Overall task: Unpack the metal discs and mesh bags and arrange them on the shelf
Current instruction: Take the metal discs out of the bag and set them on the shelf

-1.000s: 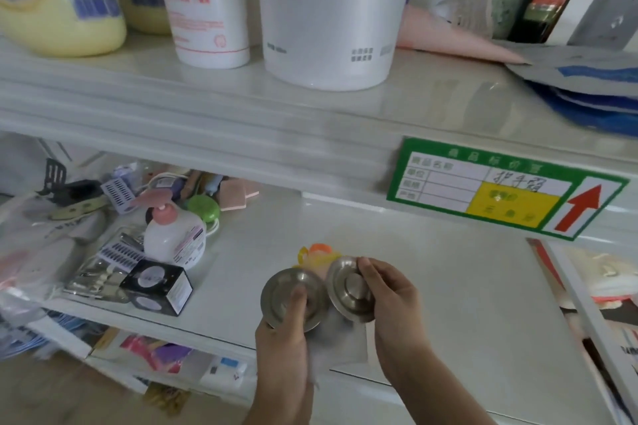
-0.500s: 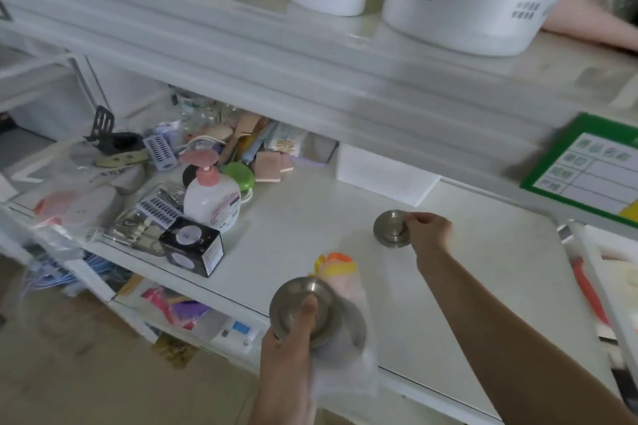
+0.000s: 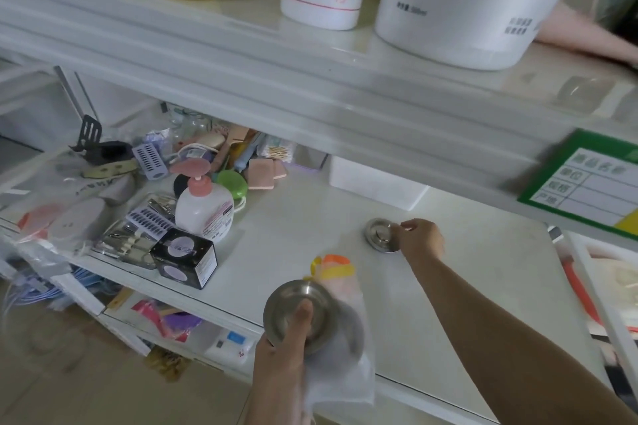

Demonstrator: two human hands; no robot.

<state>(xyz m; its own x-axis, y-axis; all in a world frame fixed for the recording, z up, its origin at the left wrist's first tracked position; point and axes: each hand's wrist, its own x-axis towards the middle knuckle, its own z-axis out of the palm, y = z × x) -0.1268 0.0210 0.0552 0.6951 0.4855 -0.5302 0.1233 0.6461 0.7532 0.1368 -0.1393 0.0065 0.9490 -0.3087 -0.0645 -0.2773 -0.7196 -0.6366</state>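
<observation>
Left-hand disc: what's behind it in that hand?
Behind the disc the left hand also grips a clear plastic bag with orange and yellow pieces at its top; its lower contents are blurred.

R hand (image 3: pixel 422 239) reaches over the shelf (image 3: pixel 310 217), fingertips pinching the rim of a metal disc (image 3: pixel 380 235) that rests on the shelf surface. L hand (image 3: pixel 283 355) grips a second metal disc (image 3: pixel 293 307) w/ thumb on its face, plus a translucent mesh bag (image 3: pixel 345 355). Pump bottle (image 3: pixel 204 207) stands among clutter at left.

You are seeing soft, bright daylight; the green paper label (image 3: pixel 587 183) is looking blurry, and the edges are bending outward.
</observation>
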